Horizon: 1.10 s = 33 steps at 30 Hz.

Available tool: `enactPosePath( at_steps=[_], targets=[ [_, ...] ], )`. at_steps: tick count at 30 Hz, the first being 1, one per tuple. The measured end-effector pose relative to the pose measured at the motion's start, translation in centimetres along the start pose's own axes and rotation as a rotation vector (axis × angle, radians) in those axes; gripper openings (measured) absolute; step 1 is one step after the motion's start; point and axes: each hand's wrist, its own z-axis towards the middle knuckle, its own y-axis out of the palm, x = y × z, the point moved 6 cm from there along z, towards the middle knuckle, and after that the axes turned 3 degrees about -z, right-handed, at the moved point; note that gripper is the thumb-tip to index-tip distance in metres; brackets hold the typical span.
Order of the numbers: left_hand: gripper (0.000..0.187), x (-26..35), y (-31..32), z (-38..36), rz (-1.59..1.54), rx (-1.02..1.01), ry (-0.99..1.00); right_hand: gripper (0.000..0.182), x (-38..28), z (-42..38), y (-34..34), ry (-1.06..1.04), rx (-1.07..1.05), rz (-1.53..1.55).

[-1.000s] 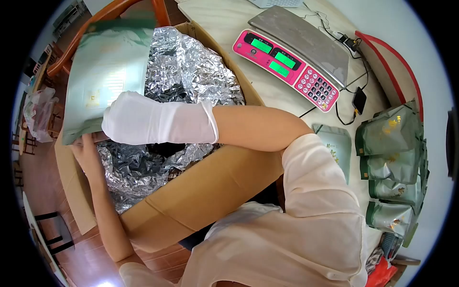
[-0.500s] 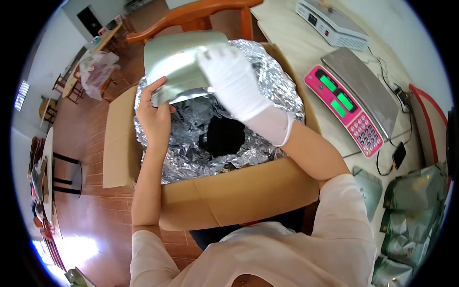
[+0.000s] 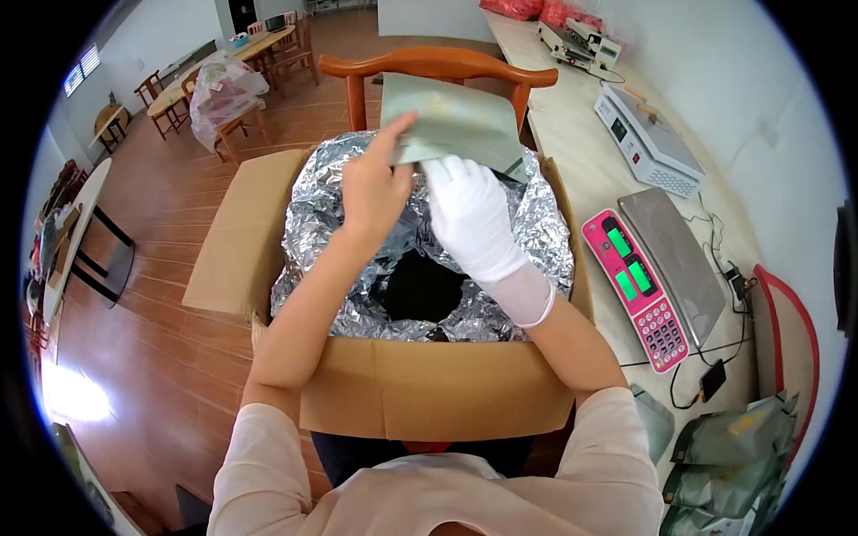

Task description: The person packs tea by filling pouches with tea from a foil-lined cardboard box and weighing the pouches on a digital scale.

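Since half a second ago the pouch [image 3: 451,125] went up and away, off the near-left foil to above the box's [image 3: 429,393] far edge by the chair [image 3: 438,67]. Its long axis runs left-right, tilting down to the right, flat face toward the camera. Bare left hand [image 3: 374,188] pinches its lower left edge; gloved right hand [image 3: 469,214] grips the bottom edge, fingers curled. Foil liner [image 3: 331,223] sits below.

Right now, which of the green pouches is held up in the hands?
The green pouch above the foil-lined box, between both hands; the other pouches lie on the table.
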Motion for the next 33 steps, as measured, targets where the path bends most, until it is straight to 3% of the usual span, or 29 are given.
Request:
enactPosePath(
  at_steps=[1,3,4,5,7,9,10,13,17,19,27,30,33],
  targets=[
    [0.057,0.3,0.5,-0.4,0.062,-0.03,0.03,0.025,0.5,-0.1,0.3,-0.009,-0.005,-0.012],
    [0.066,1.8,1.5,-1.5,0.034,-0.109,0.142,0.024,1.9,-1.3,0.6,-0.093,0.244,0.154],
    [0.069,2.4,1.9,-2.2,0.004,-0.116,0.224,0.022,3.7,-2.3,3.0,0.084,-0.021,0.204],
    [0.072,3.1,2.3,-2.9,-0.023,-0.123,0.305,0.022,4.9,-3.3,4.5,0.078,-0.03,0.198],
    [0.071,4.0,3.2,-4.4,-0.056,-0.289,0.228,0.022,6.6,-4.2,4.9,0.133,-0.076,0.252],
    [0.077,5.7,4.3,-6.2,-0.058,-0.343,0.338,0.022,7.9,-4.8,3.9,0.202,-0.113,0.294],
    [0.079,6.1,5.5,-7.7,0.019,-0.472,0.388,0.022,8.5,-5.4,3.2,0.239,-0.123,0.299],
    [0.073,8.8,7.6,-10.8,0.021,-0.526,0.632,0.023,10.6,-7.1,1.3,0.352,-0.142,0.298],
    [0.073,10.8,10.3,-12.5,-0.059,-0.498,0.702,0.023,12.4,-10.0,-0.6,0.477,-0.148,0.286],
    [0.068,12.0,11.1,-12.5,0.09,-0.536,0.722,0.023,12.8,-11.1,-1.3,0.514,-0.146,0.281],
    [0.061,16.4,13.3,-14.4,0.092,-0.508,0.875,0.024,14.2,-14.0,-3.2,0.627,-0.151,0.245],
    [0.06,17.6,13.4,-15.1,0.092,-0.543,0.914,0.024,14.9,-14.0,-3.4,0.64,-0.143,0.248],
    [0.057,17.2,13.9,-15.3,0.078,-0.723,0.865,0.024,15.8,-13.0,-3.0,0.622,-0.131,0.244]
  ],
)
